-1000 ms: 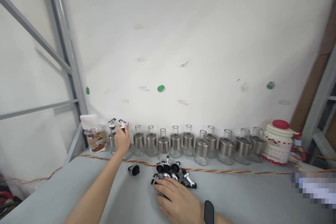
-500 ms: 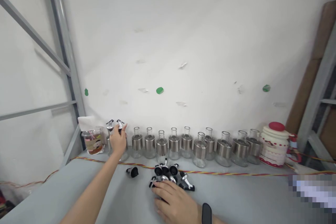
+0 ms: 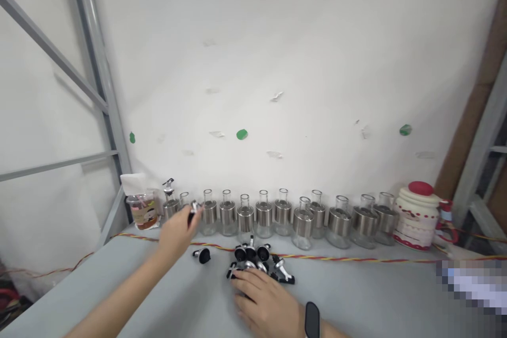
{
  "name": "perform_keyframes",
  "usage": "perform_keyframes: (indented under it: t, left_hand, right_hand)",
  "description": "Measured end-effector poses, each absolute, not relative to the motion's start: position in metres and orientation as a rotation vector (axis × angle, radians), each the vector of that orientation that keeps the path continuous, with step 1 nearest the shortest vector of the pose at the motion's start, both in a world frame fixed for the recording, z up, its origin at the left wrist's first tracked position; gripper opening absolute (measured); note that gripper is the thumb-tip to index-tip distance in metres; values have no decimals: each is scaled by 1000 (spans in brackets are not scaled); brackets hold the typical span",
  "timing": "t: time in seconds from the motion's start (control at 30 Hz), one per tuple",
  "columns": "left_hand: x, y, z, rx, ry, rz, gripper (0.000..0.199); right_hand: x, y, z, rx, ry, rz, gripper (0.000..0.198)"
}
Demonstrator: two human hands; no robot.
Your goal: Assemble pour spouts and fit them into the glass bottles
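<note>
My left hand (image 3: 177, 231) is closed on a silver and black bottle pourer (image 3: 194, 206), lifted in front of the bottles at the left. Just behind it stands an open-necked glass bottle (image 3: 184, 198), partly hidden by the hand. The leftmost bottle (image 3: 170, 207) has another pourer (image 3: 168, 186) fitted in its neck. My right hand (image 3: 266, 296), a black band on its wrist, lies palm down with fingers stretched over a pile of pourers (image 3: 250, 253); its fingertips cover some of them. One loose pourer (image 3: 203, 255) rests on the grey tabletop between my hands.
Several open glass bottles with steel sleeves (image 3: 245, 217) line the wall. A plastic cup (image 3: 142, 212) stands at the left end, a cream jar with a red lid (image 3: 417, 216) at the right. A twisted red-yellow cord (image 3: 336, 259) crosses the grey table (image 3: 356, 296).
My left hand has moved down and slightly right, away from the second bottle's neck, with the pourer in it. That neck is now bare. My right hand stays over the pile.
</note>
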State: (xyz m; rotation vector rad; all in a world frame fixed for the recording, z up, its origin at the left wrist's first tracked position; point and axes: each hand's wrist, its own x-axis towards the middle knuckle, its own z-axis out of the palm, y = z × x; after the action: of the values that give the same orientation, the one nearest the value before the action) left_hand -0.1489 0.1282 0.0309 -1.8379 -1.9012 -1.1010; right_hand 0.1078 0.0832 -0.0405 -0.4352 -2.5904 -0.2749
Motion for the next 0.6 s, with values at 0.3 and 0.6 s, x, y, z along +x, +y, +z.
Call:
perform_keyframes:
  t: [0.3, 0.6]
  left_hand:
    - [-128, 70, -20, -2345, -1824, -820, 28]
    - [-193, 154, 54, -1442, -1924, -1575, 48]
  right_hand:
    - [105, 85, -49, -470, -2557, -238, 21]
    - [105, 85, -47, -454, -2535, -277, 19]
